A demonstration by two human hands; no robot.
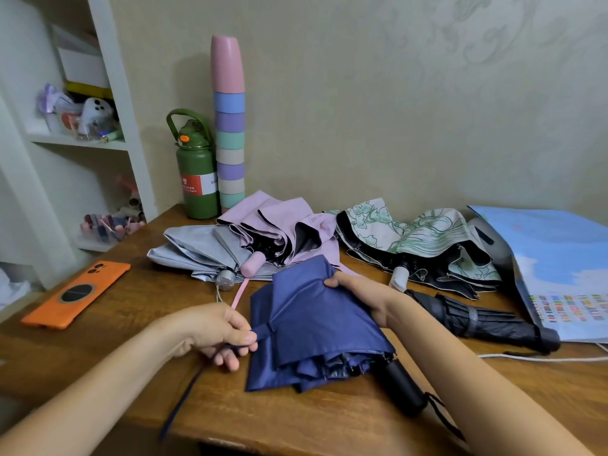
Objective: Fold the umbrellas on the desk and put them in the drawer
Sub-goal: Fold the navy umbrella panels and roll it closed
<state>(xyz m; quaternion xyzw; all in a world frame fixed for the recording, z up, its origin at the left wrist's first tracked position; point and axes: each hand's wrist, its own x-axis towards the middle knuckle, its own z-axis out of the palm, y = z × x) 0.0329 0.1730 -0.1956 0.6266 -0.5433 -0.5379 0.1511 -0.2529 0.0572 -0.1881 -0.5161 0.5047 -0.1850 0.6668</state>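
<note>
A navy blue umbrella [309, 327] lies collapsed on the wooden desk [131, 311], its black handle [403, 386] pointing toward me. My left hand [217, 334] pinches its strap at the canopy's left edge. My right hand [362, 294] grips the canopy's far end. Behind lie a grey umbrella [197, 248], a pink umbrella [279, 225] and a white-and-green floral umbrella [421, 241], all loosely collapsed. A black umbrella [483, 320], rolled and strapped, lies at the right. No drawer is in view.
An orange phone [79, 292] lies at the desk's left. A green bottle [195, 169] and a tall stack of pastel cups [230, 126] stand against the wall. A blue printed sheet [559, 268] and a white cable [543, 358] lie at the right. White shelves [82, 143] stand at left.
</note>
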